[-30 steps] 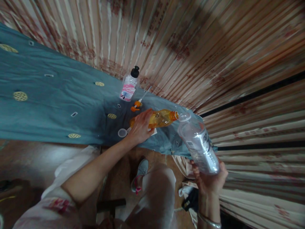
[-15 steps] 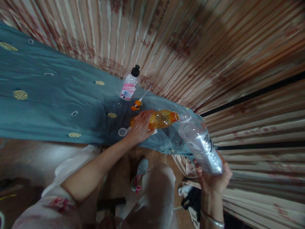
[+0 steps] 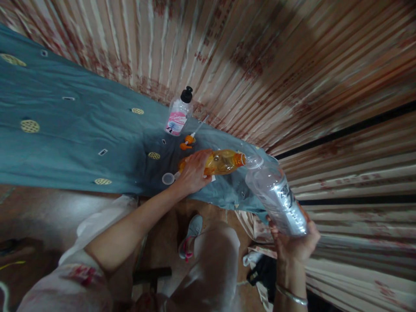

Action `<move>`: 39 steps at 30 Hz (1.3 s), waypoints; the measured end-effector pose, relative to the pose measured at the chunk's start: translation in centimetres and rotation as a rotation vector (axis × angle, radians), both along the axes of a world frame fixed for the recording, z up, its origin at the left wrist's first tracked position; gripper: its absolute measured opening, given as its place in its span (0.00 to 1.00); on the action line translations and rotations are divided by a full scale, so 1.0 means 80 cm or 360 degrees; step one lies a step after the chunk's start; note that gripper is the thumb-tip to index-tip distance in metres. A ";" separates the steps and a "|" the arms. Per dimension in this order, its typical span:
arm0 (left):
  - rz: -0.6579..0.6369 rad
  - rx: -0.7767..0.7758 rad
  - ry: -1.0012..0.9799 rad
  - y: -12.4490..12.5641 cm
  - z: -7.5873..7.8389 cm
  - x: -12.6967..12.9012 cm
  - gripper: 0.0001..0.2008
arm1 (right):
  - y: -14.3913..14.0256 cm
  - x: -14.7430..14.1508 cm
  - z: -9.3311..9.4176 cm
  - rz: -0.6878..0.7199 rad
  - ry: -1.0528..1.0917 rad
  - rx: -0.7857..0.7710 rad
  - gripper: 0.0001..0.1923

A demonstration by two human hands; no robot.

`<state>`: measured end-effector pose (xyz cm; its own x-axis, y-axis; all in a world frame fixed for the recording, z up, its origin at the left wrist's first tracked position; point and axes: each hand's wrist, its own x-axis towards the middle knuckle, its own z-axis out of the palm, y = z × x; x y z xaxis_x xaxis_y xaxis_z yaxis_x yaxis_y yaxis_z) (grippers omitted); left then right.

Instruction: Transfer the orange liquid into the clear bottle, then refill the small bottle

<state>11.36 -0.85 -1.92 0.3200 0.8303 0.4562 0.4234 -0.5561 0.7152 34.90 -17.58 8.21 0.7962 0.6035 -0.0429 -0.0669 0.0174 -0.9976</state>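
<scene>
My left hand (image 3: 195, 171) is wrapped round an orange see-through bottle (image 3: 224, 162), which lies nearly level with its open neck to the right. In my right hand (image 3: 294, 242) is a larger clear plastic bottle (image 3: 276, 193) with a silvery label, gripped near its base and tilted up to the left. The two bottle mouths meet or almost meet; I cannot tell if they touch. An orange pump top (image 3: 187, 141) with a thin tube lies on the blue cloth (image 3: 74, 130) beyond my left hand. Near my left wrist sits a small clear round cap (image 3: 168, 178).
A clear bottle with a black cap and pink label (image 3: 177, 117) stands at the back of the cloth. Behind it hangs a pleated patterned curtain (image 3: 227, 65). Below the cloth's front edge are my legs, a shoe (image 3: 194, 227) and a dark bag-like bundle (image 3: 264, 275).
Both hands keep their hold on the two bottles. The clear bottle has shifted very slightly right; the view itself has moved a little.
</scene>
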 end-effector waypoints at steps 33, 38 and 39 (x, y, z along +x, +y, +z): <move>-0.0089 0.0011 0.0051 -0.004 0.005 0.001 0.34 | -0.010 0.015 0.004 -0.0003 -0.0107 0.0012 0.28; -0.0104 0.0016 0.0047 -0.004 0.005 0.001 0.34 | -0.012 0.017 0.002 0.0023 -0.0124 0.0024 0.28; -0.0107 0.0015 0.0044 -0.003 0.005 0.001 0.33 | -0.012 0.018 0.002 0.0020 -0.0118 0.0024 0.28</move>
